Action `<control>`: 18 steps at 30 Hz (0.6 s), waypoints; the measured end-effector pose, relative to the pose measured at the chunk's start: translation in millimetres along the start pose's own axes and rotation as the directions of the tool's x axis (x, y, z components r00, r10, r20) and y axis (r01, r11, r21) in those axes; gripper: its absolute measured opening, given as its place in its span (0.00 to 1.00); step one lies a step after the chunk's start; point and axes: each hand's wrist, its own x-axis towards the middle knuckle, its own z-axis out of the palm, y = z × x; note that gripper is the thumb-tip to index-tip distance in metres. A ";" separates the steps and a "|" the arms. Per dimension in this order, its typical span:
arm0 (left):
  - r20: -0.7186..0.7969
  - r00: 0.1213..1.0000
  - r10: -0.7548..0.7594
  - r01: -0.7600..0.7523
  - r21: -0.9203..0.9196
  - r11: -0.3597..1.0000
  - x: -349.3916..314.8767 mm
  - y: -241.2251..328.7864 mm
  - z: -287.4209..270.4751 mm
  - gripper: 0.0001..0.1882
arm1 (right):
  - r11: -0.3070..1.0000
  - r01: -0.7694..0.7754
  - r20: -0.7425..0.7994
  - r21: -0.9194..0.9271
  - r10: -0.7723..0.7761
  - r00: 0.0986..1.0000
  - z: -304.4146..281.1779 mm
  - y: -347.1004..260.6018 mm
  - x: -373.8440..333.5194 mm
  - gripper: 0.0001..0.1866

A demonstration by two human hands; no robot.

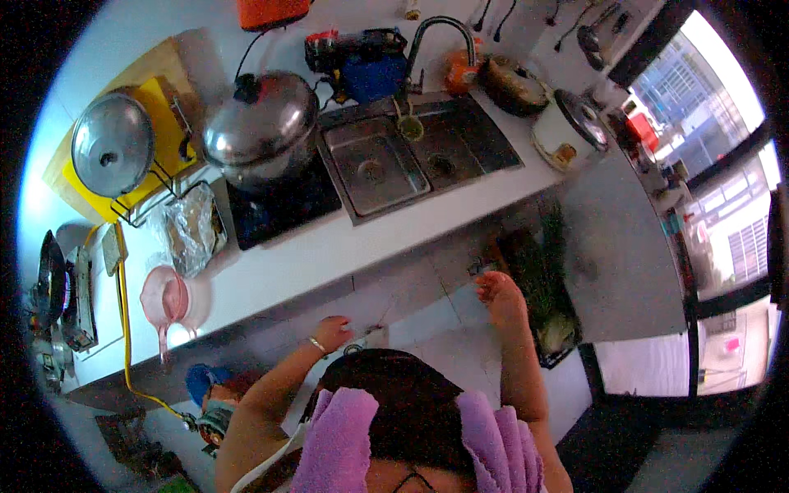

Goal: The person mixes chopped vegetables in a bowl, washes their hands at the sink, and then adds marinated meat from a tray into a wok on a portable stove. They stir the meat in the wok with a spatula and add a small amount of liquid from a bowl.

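Head view shows the left hand gripping a knife and the right hand loosely curled beside a crate of greens; crouching, that blade could nick something.

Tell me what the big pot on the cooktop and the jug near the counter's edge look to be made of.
Big pot: metal, likely polished steel or aluminium; the domed lid is silver-grey and mirrors the light, with a dark knob on top.
Jug: probably plastic; it is pink and see-through with a soft, dull sheen.
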 end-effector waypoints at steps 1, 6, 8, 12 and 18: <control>-0.047 0.995 0.092 -0.093 -0.003 0.996 17.2 47.6 -29.0 0.21 | 0.999 0.001 0.036 -0.053 0.001 0.999 6.1 -17.3 20.6 0.12; -0.015 0.990 0.141 -0.142 -0.109 0.984 124.8 143.9 -87.4 0.21 | 0.945 -0.021 0.083 -0.326 0.050 0.995 8.7 -74.2 176.7 0.12; -0.126 0.975 0.185 -0.204 -0.152 0.967 159.9 151.8 -83.1 0.20 | 0.892 -0.001 0.133 -0.452 0.068 0.989 17.7 -87.4 261.6 0.13; -0.230 0.965 0.123 -0.167 -0.186 0.968 222.9 191.0 -90.5 0.20 | 0.376 0.525 0.486 -0.763 -0.202 0.850 35.0 -103.8 449.5 0.20; -0.215 0.975 -0.061 0.001 -0.270 0.963 313.1 246.6 -109.5 0.22 | -0.327 0.796 0.860 -0.510 -0.176 0.479 171.4 -117.2 635.8 0.27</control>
